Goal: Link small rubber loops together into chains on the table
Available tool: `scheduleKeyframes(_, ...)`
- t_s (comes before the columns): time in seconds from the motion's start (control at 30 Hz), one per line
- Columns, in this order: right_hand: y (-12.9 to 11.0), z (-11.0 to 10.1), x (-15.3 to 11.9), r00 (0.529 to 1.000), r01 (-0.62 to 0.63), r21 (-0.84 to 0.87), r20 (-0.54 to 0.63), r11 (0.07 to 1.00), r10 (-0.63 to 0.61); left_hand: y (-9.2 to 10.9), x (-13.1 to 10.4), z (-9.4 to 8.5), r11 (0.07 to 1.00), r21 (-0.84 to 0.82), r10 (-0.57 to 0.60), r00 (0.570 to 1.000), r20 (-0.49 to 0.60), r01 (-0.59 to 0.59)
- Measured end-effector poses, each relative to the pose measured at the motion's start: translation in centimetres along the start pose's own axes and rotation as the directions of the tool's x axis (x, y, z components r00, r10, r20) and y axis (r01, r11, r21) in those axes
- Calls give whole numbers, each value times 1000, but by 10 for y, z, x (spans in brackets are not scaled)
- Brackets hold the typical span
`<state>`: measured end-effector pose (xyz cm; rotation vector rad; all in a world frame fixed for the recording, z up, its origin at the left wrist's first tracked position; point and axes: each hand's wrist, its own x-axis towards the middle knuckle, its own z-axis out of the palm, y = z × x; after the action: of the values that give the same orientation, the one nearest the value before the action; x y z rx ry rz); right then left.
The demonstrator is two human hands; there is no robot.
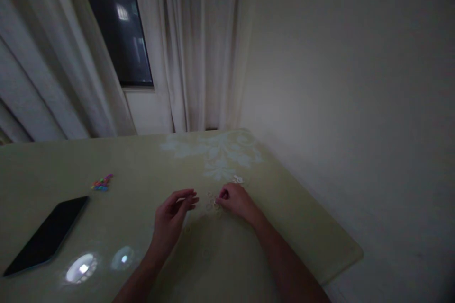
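Observation:
Several small pale rings (209, 206) lie in a loose cluster on the table between my two hands. My right hand (237, 201) reaches in from the right with thumb and fingers pinched together at the cluster's edge; whatever they hold is too small to make out. To the left of the rings, my left hand (173, 213) hovers with loosely bent fingers apart and nothing visible in them. Just beyond my right hand is a small group of white pieces (238, 179). A single faint ring (188, 229) rests nearer to me, by my left wrist.
The pale green table (142, 165) has a white floral pattern (220, 151) at its far right. A small heap of colourful pieces (102, 183) and a dark tablet (48, 234) lie to the left. A wall (337, 104) borders the right edge; curtains (199, 47) hang behind.

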<state>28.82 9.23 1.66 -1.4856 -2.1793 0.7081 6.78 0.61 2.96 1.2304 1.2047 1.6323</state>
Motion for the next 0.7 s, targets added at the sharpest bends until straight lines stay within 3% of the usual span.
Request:
scheduleKeyframes(0.17,-3,8,0,999,40,-33,-4,999,-40,1,-1,2,1000,-6,10,1000,2,-10)
scheduleKeyframes(0.43,0,-2,5,997,61,236,-53,970,-49,6,-4,3,999,19,-36,999,25,35)
scheduleKeyframes(0.5,-6,-3,4,998,62,385,-34,921,-53,7,-4,4,999,11,-48,998,28,47)
scheduleKeyframes(0.6,-22,-3,-2,994,88,627,-7,774,-107,6,-5,8,997,-14,-70,997,43,70)
scheduleKeyframes(0.7,-37,0,-8,994,86,744,-18,663,-109,3,-7,11,997,-18,-78,994,77,79)
